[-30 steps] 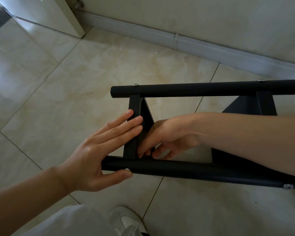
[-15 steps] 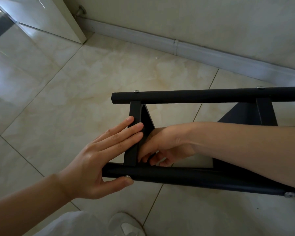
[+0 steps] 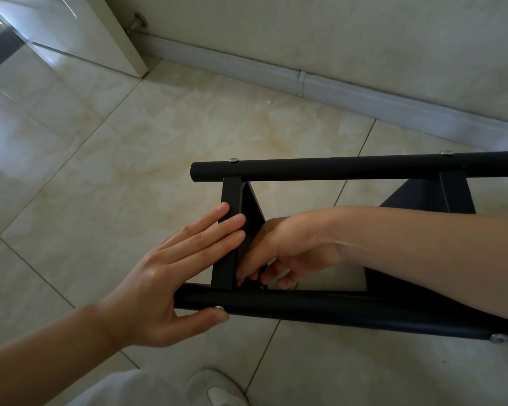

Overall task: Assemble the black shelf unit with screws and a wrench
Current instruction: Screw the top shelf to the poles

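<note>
Shelf unit (image 3: 349, 168) on side, poles running left-right

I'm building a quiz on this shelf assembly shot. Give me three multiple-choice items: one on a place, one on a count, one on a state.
1. Where do the left hand's fingers lie?
A. on the floor
B. flat on the short black crossbar
C. on the shoe

2. How many silver screw heads show on the far tube?
A. none
B. two
C. five

3. How is the left hand?
A. fist
B. open, fingers straight
C. pinching a screw

Key: 1 B, the left hand presses the crossbar. 2 B, two heads dot the far tube. 3 B, fingers lie straight, thumb by the near tube.
</note>
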